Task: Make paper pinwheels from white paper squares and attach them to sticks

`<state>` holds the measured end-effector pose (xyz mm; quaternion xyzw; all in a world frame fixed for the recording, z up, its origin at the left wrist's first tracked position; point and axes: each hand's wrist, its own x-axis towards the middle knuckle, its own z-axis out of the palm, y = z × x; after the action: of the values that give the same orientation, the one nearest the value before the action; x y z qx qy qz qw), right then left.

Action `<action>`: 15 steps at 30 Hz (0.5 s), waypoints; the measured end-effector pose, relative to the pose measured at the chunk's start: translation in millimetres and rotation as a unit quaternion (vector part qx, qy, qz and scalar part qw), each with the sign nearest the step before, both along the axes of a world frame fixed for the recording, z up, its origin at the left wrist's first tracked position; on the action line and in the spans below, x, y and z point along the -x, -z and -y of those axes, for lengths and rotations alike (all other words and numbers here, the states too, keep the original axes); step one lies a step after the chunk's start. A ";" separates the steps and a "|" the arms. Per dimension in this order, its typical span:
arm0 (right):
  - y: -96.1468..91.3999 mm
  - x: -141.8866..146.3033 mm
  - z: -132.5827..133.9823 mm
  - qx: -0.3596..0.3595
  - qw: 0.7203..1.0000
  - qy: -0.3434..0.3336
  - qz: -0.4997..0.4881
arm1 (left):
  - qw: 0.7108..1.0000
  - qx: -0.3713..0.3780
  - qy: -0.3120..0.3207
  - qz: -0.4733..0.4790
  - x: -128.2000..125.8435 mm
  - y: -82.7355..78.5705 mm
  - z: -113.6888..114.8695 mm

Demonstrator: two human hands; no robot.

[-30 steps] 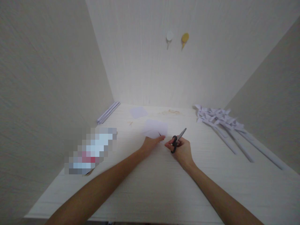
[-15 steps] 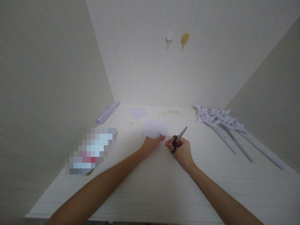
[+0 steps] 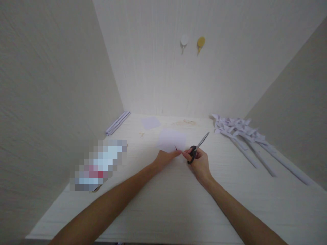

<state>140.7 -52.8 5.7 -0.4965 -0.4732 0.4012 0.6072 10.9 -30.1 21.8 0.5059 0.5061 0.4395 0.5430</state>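
Observation:
My left hand [image 3: 165, 159] pinches the near edge of a white sheet of paper [image 3: 171, 139] held just over the table. A narrow dark slit shows in the sheet by its thumb. Scissors [image 3: 201, 141] with black handles hang on my right hand [image 3: 200, 165], their blades together and pointing away to the upper right. The fingertips of the right hand meet the left thumb at the paper's near right corner. Whether they also grip the paper cannot be made out.
Another white paper square [image 3: 150, 123] lies farther back on the table [image 3: 163, 211]. Rolled paper sticks [image 3: 118, 123] rest by the left wall, near a blurred-out phone-like object [image 3: 100, 165]. Several paper pinwheels [image 3: 237, 129] on sticks lie at right. Two hooks [image 3: 201, 42] are on the back wall.
My right hand has come left and up to the paper's edge, meeting my left thumb. The scissors have moved with it. The sheet lies flatter and a little farther right.

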 end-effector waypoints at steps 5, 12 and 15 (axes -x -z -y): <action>-2.6 -1.3 0.7 -0.008 0.999 0.032 0.024 | 0.997 -0.020 -0.007 0.073 -1.6 3.5 -7.0; -1.0 -3.5 -1.2 -0.012 0.996 0.065 0.052 | 0.948 -0.003 -0.056 0.313 -1.1 10.4 -21.9; -0.9 -4.4 -1.3 -0.011 0.995 0.087 0.037 | 0.951 -0.018 -0.042 0.307 1.0 13.1 -22.3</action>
<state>145.2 -51.5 6.5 -0.5434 -0.4544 0.3229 0.6277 9.9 -7.8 8.7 0.3344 0.3283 0.6048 0.6439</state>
